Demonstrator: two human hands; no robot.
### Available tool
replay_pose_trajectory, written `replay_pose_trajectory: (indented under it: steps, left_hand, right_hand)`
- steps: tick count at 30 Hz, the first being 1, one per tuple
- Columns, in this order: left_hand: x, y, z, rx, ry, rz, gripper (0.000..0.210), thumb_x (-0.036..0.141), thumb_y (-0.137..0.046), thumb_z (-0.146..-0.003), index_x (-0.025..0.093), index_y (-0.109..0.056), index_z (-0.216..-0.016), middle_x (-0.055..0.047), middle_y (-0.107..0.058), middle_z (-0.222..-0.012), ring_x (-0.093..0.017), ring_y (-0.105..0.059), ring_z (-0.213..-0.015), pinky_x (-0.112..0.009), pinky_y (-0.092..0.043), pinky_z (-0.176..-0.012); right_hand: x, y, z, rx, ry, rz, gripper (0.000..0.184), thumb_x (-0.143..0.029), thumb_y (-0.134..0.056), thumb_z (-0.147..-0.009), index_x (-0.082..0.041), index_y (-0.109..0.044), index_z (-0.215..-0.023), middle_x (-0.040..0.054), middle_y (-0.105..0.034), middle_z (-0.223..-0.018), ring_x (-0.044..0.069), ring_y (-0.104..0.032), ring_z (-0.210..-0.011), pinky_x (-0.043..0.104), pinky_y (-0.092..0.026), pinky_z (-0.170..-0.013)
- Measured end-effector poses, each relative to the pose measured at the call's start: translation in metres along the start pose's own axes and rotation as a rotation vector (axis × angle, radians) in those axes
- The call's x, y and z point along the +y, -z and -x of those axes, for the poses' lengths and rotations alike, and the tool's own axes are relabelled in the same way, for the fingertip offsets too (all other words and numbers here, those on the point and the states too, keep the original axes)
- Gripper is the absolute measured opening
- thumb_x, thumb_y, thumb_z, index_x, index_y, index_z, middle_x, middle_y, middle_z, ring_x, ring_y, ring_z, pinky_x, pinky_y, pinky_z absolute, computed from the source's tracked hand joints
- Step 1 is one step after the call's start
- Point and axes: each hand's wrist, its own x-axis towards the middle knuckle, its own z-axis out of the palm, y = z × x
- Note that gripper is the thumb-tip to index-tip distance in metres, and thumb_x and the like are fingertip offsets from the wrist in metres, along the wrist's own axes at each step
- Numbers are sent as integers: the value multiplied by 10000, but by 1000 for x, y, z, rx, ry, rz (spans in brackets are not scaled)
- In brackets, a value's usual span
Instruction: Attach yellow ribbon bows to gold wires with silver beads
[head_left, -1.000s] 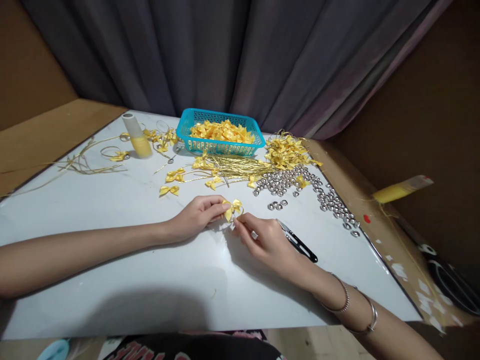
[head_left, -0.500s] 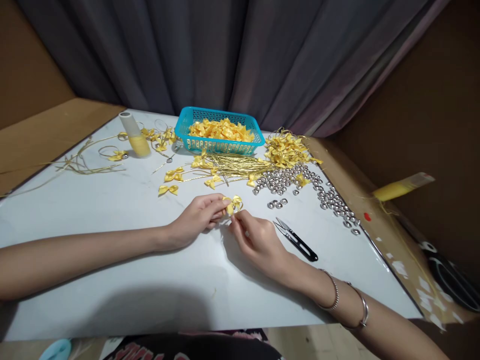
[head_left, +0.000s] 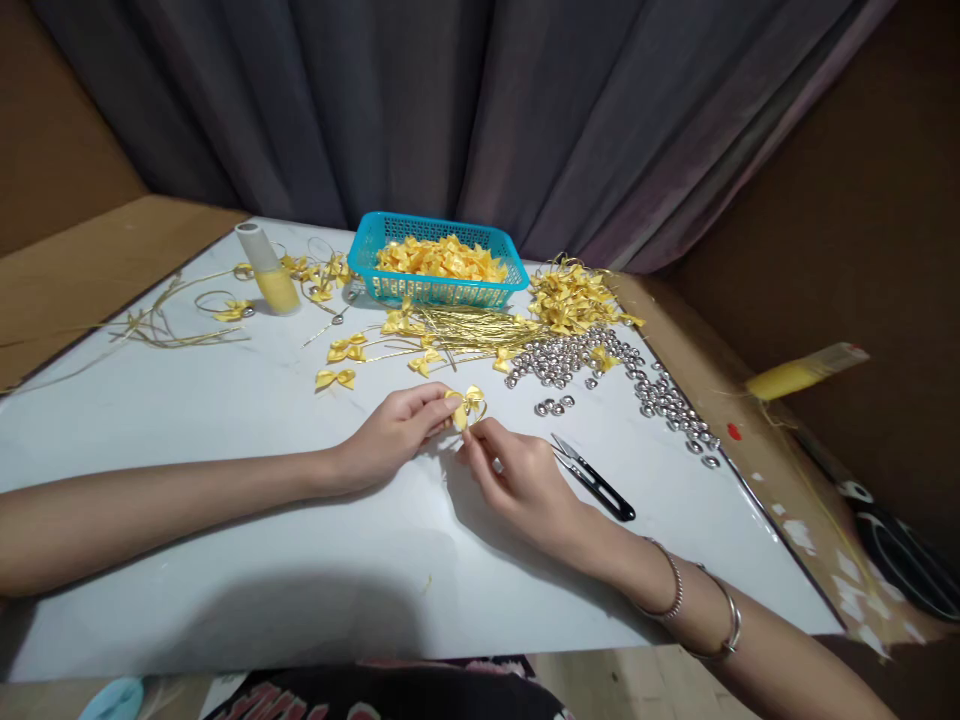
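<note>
Between finger and thumb, my left hand (head_left: pixel 409 425) pinches a yellow ribbon bow (head_left: pixel 471 397) just above the table. A gold cord loops at the bow's right side. My right hand (head_left: pixel 517 475) is closed at the bow's lower edge, its fingertips pinching the cord there; the exact grip is partly hidden. Thread snips (head_left: pixel 596 482) with black handles lie right of my right hand. Beyond my hands are loose yellow bows (head_left: pixel 335 379), a bundle of gold cords (head_left: pixel 472 332) and many small silver beads (head_left: pixel 555 360).
A blue basket (head_left: pixel 442 292) of yellow bows stands at the back. Left of it is a yellow thread cone (head_left: pixel 277 285); right, a heap of corded bows (head_left: pixel 574 297). Another thread spool (head_left: pixel 806 373) and large black scissors (head_left: pixel 907 560) are beyond the table's right edge.
Both hands keep almost the same place and grip. The bow has turned slightly, and its right loop sits a little higher.
</note>
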Motion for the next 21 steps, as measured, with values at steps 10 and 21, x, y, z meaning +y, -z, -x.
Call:
replay_pose_trajectory:
  steps: [10, 21]
  left_hand:
    - [-1, 0, 0, -15, 50, 57, 274, 319, -470, -879, 165, -422, -658, 68, -314, -532, -65, -285, -458, -216, -204, -434]
    - [0, -1, -2, -30, 156, 211, 276, 300, -514, -842, 166, -385, -637, 80, -248, -530, -50, -194, -441, -182, -147, -401]
  right_hand:
    - [0, -2, 0, 44, 46, -7, 166, -169, -347, -887, -197, -380, -727, -23, -487, -552, 88, -420, -435, 206, -316, -453]
    - [7, -7, 0, 89, 169, 135, 176, -89, -327, -859, -209, -334, -730, -24, -445, -559, 101, -347, -456, 221, -279, -460]
